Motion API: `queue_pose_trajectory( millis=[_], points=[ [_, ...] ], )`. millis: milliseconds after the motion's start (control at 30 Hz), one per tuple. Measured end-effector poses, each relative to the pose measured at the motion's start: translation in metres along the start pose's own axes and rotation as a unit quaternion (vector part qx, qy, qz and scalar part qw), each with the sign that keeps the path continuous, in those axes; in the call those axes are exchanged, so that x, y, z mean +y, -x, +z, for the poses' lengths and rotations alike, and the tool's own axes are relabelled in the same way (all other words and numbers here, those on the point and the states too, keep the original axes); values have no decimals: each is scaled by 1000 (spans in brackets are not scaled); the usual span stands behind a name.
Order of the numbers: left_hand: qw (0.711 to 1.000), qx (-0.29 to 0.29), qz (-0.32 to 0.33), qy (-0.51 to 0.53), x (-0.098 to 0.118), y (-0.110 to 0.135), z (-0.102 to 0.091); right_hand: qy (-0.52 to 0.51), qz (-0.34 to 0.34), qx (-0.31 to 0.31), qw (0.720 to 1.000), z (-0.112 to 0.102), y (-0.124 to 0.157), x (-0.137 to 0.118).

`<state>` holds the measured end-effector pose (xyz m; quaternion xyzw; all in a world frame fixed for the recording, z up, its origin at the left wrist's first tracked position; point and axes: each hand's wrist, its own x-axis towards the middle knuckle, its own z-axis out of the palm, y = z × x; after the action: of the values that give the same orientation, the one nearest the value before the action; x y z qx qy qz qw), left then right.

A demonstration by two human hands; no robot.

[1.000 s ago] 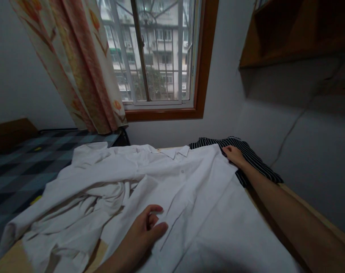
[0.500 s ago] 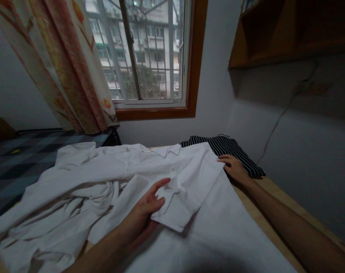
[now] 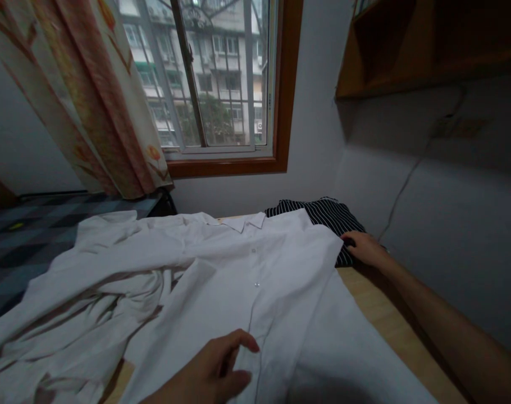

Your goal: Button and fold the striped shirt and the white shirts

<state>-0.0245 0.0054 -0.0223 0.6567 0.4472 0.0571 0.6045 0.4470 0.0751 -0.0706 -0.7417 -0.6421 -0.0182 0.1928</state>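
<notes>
A white button-up shirt [image 3: 222,297] lies spread out, its collar toward the window and small buttons down its front. One sleeve [image 3: 300,306] is folded across the front, running from the shoulder at the right down toward me. My left hand [image 3: 215,367] is at the lower end of that sleeve, with fabric between its curled index finger and thumb; its other fingers are mostly hidden. At the far right, my right hand [image 3: 367,248] pinches the shirt's shoulder edge, beside a black-and-white striped cloth [image 3: 329,213].
More crumpled white fabric [image 3: 99,320] lies at the left. Light wood tabletop [image 3: 377,292] shows beside the shirt. A dark checked surface [image 3: 11,247] extends at the back left, under a floral curtain [image 3: 91,101]. A wooden shelf [image 3: 390,73] hangs on the right wall.
My left hand has moved down toward me, drawing the sleeve straighter and flatter. My right hand has shifted right, pulling the shoulder edge outward over the striped cloth.
</notes>
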Motion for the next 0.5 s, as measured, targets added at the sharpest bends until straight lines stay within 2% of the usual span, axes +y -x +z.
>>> queue_pose_trajectory(
  millis=[67,133,200,267,300,400,500],
  points=[
    [998,3,23,-56,3,3,-3,-60,29,3,998,-12,-17,0],
    [992,39,56,-105,7,3,-5,-109,40,52,992,-21,-43,-9],
    [985,81,78,-132,8,-1,-4,-114,-17,79,990,-22,-72,-28],
    [981,105,90,-134,4,-6,0,-72,-84,56,992,-14,-98,-51],
    [980,115,95,-131,1,-9,2,-38,-95,35,994,-7,-109,-62],
    [975,149,115,-115,-11,-13,7,48,-60,-26,997,15,-130,-86],
    [971,165,150,-85,-22,-14,7,80,-10,-29,996,29,-138,-94]
  ],
)
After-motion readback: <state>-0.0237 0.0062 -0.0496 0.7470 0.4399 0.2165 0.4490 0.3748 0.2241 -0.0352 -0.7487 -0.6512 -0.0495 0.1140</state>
